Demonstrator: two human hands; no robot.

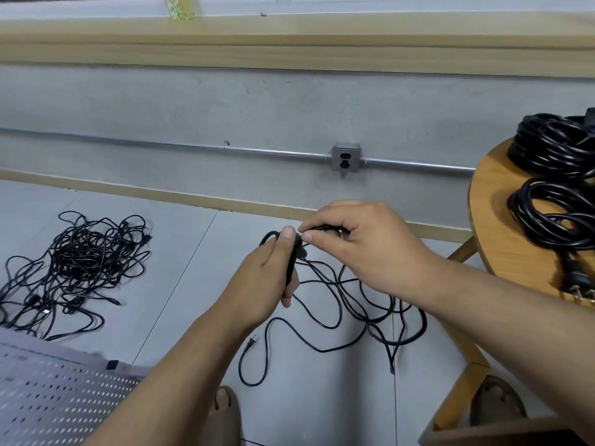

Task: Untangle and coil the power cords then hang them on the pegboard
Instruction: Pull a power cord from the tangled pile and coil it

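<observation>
My left hand [273,275] grips a bundle of black power cord [294,259], thumb on top. Just to its right, my right hand [357,243] pinches a strand of the same cord between thumb and fingers. The rest of this cord [341,320] trails in loose loops on the grey floor below, with a plug [249,342] lying free. A big tangled heap of black cords [80,262] lies on the floor at the left. Two coiled cords [557,175] rest on the round wooden table [502,233] at the right. The white pegboard [48,394] lies flat at the lower left.
A wall outlet box [346,156] on a metal conduit faces me on the grey wall. A wooden skirting runs along the floor. My feet in sandals [225,410] show at the bottom, near the table's legs [457,391].
</observation>
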